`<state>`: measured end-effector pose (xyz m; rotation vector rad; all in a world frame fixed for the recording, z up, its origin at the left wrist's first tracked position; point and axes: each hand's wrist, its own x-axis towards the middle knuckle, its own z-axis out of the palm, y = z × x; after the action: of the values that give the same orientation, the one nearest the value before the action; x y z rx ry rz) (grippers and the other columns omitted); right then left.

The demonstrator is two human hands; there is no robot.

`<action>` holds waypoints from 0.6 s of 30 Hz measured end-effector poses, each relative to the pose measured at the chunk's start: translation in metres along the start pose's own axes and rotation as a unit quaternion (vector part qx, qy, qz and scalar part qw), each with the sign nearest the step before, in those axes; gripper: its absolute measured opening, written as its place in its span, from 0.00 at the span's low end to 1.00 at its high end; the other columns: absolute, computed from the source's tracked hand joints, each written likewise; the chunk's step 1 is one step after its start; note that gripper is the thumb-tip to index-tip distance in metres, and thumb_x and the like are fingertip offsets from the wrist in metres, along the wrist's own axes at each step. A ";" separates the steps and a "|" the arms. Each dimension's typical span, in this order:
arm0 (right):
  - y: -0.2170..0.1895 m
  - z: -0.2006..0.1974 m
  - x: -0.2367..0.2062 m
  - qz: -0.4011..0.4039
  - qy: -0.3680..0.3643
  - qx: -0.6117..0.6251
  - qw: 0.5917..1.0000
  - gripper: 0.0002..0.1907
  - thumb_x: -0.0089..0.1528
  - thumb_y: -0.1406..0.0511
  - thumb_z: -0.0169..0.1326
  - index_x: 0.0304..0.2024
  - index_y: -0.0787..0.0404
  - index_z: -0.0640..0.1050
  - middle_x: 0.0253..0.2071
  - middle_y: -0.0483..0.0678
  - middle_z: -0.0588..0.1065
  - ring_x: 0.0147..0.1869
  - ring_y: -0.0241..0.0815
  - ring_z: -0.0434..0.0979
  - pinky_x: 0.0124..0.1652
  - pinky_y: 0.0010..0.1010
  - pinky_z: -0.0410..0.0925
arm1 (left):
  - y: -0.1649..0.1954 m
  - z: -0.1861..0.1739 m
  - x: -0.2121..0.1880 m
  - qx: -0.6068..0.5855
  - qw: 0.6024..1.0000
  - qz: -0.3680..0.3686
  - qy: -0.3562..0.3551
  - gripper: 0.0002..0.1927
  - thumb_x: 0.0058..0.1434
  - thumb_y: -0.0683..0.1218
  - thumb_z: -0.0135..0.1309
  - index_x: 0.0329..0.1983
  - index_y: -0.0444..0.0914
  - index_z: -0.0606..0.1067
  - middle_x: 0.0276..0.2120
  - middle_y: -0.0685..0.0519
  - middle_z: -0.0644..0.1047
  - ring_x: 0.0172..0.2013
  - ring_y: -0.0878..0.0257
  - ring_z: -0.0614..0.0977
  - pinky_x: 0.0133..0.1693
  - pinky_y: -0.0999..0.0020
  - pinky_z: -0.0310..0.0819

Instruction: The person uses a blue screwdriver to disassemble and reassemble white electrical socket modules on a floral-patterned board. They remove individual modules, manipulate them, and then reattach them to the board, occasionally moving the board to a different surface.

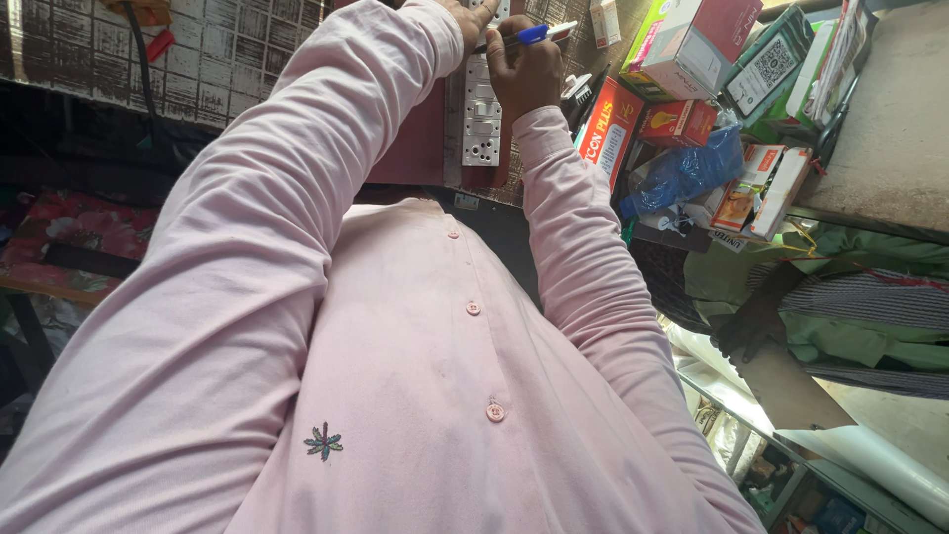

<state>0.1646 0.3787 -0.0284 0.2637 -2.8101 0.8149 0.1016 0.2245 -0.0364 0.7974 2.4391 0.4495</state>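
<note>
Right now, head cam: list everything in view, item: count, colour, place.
switch panel: one, white, top centre, on dark red board
screwdriver: one, blue handle, in right hand
boxes: several, red, white, green, stacked top right
plastic bag: one, blue, below boxes
tiled wall: grey, top left
floral cloth: red, left
shirt: pink, buttoned, centre
left hand: at panel top, partly cut off
right hand: gripping screwdriver at panel

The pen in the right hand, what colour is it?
Blue with a white end; the pen shows in the head view, gripped in the right hand.
</note>
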 end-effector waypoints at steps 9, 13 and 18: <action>-0.006 -0.003 0.001 -0.002 -0.016 0.022 1.000 0.09 0.64 0.58 0.61 0.37 0.57 0.79 0.29 0.49 0.82 0.33 0.47 0.86 0.35 0.39 0.75 | 0.002 -0.001 0.003 -0.039 0.996 -0.058 -0.046 0.52 0.60 0.42 0.62 0.80 0.51 0.45 0.60 0.40 0.74 0.60 0.45 0.76 0.56 0.49 0.73; -0.012 -0.006 0.003 -0.009 -0.023 -0.005 1.000 0.09 0.64 0.58 0.61 0.36 0.57 0.79 0.28 0.49 0.82 0.33 0.49 0.85 0.35 0.40 0.74 | 0.003 -0.004 0.002 -0.049 0.996 -0.066 -0.045 0.49 0.63 0.43 0.60 0.80 0.52 0.45 0.60 0.40 0.73 0.59 0.45 0.76 0.56 0.47 0.74; -0.018 -0.010 0.003 -0.018 -0.014 -0.003 1.000 0.09 0.65 0.59 0.61 0.36 0.56 0.79 0.27 0.47 0.82 0.31 0.47 0.85 0.34 0.39 0.74 | 0.008 -0.009 -0.005 -0.051 0.995 -0.069 -0.042 0.47 0.64 0.45 0.58 0.80 0.52 0.46 0.61 0.41 0.72 0.60 0.45 0.75 0.56 0.48 0.73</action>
<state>0.1675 0.3688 -0.0105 0.3253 -2.8256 0.8013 0.1035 0.2266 -0.0235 0.5880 2.3550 0.4749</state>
